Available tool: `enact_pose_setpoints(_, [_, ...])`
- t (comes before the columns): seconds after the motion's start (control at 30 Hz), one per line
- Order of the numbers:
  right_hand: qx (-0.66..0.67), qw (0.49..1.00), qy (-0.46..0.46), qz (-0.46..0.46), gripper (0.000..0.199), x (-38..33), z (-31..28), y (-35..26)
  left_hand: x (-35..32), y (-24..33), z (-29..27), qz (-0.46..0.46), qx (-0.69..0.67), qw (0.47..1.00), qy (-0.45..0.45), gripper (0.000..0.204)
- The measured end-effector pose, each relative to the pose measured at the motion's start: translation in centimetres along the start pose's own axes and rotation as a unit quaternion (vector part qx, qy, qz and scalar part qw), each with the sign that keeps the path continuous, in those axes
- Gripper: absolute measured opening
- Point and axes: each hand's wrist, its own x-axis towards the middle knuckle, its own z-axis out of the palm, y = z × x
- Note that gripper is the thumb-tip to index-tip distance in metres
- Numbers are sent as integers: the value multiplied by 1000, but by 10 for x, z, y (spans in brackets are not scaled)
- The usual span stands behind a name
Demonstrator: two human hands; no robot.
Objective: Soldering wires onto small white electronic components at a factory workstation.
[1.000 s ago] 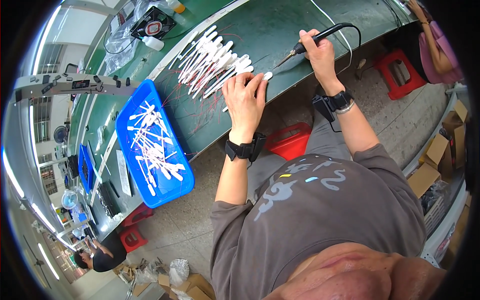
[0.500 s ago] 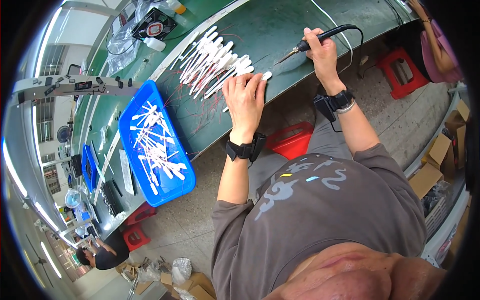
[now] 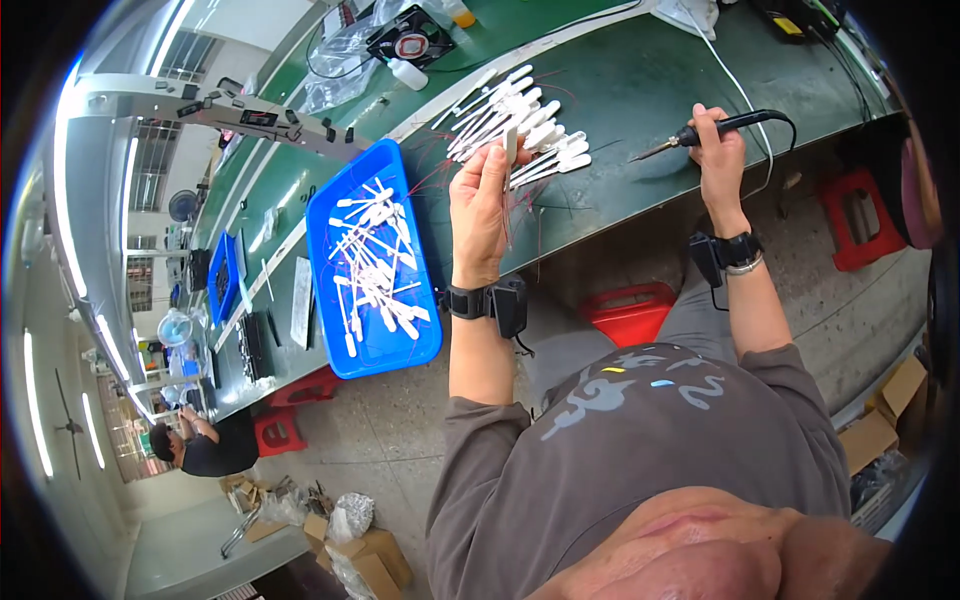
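My left hand [image 3: 478,215] is closed on a slim white stick-like part [image 3: 510,145], held upright between thumb and fingers above the bench edge. Thin red wires hang below it. Just beyond lies a pile of similar white paddle-ended sticks [image 3: 520,105] with red wires, laid roughly side by side on the green bench [image 3: 620,110]. My right hand [image 3: 722,170] grips the black handle of a soldering iron [image 3: 742,121]. Its metal tip points left toward the pile, apart from any part.
Left of my left hand, a blue tray [image 3: 385,362] holds many loose white sticks. A fan [image 3: 410,42] and a small white bottle [image 3: 407,73] stand farther back. A white cable [image 3: 728,70] crosses the bench near the iron. Red stools [image 3: 630,308] are below.
My left hand has risen from the pile's near end and now holds a white stick upright. My right hand keeps the soldering iron. The whole view has shifted.
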Motion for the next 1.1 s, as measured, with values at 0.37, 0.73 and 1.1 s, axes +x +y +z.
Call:
enact_pose_setpoints(0.37, [-9,1000,-14,2,23,1,0,-1,25,20,-18,264,534,801,54,17])
enact_pose_setpoints(0.73, [-12,1000,-8,3,24,0,0,-2,49,-21,-27,317,675,666,-33,13])
enact_pose_setpoints(1.1, [-16,1000,-9,-8,24,2,-1,3,38,-19,-9,359,615,700,-45,17])
